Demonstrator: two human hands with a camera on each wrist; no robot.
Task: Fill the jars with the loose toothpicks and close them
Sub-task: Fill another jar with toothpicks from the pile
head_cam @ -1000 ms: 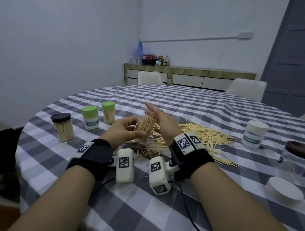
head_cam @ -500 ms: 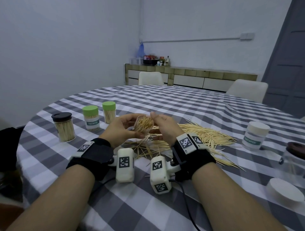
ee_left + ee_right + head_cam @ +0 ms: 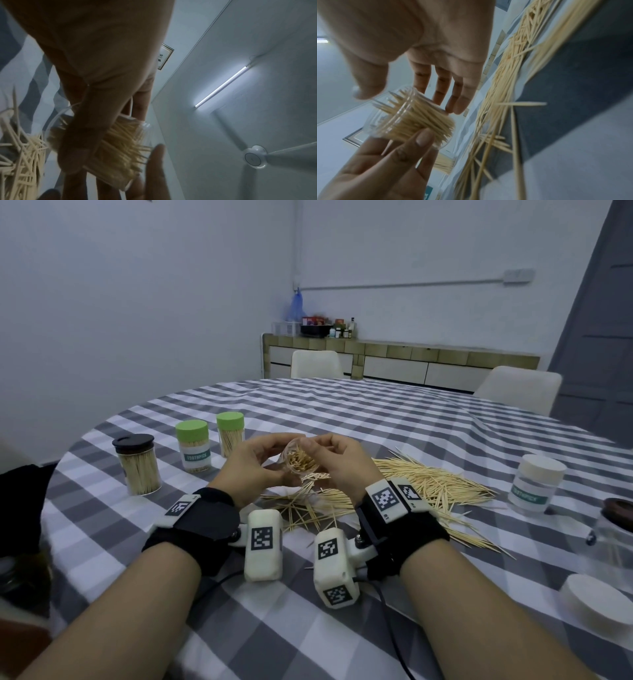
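Observation:
My left hand (image 3: 253, 463) grips a small clear jar (image 3: 301, 462) packed with toothpicks, held above the table with its mouth tipped toward me. The left wrist view shows that hand's thumb (image 3: 82, 135) across the jar (image 3: 116, 146). My right hand (image 3: 342, 463) is at the jar's mouth, its thumb (image 3: 366, 92) by the rim and its fingers (image 3: 453, 100) nearly straight behind the jar (image 3: 412, 121). Several toothpick tips stick out past the rim. A pile of loose toothpicks (image 3: 411, 484) lies on the checked tablecloth under and right of my hands.
At the left stand a black-lidded jar (image 3: 137, 467) and two green-lidded jars (image 3: 193, 445) (image 3: 230, 433), all filled. At the right are a white-lidded jar (image 3: 534, 484), a brown-lidded glass jar (image 3: 613, 529) and a loose white lid (image 3: 596, 604).
The jar has come lower and tipped its mouth toward me. My right hand has dropped from above the toothpick tips to the jar's rim.

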